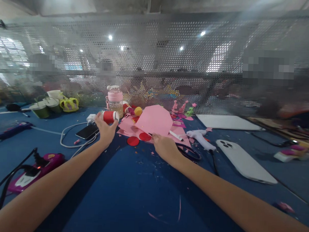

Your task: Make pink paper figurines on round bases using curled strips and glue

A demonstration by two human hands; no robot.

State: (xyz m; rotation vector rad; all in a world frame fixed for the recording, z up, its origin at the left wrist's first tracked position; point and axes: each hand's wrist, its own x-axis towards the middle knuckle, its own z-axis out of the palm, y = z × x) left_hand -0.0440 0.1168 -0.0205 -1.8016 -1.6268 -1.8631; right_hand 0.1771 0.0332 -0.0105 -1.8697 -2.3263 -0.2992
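Note:
My left hand [105,131] is wrapped round a short red cylinder [109,117] with white ends, lifted and lying sideways in the fingers. My right hand [165,146] is closed at the lower edge of a large pink paper sheet [155,120] with angled corners. A small dark tip shows at its fingertips; what it belongs to is hidden. Two red discs [132,141] lie just left of the right hand, one partly under the pink sheet. Behind that hand, a white marker [176,135] rests on more pink paper.
A glue gun [200,138], a dark loop [190,152] and a white phone [244,161] lie to the right. On the left are a black phone [87,131], a white cable [64,145] and a purple power strip [38,171]. A pink-lidded bottle [115,101] stands behind.

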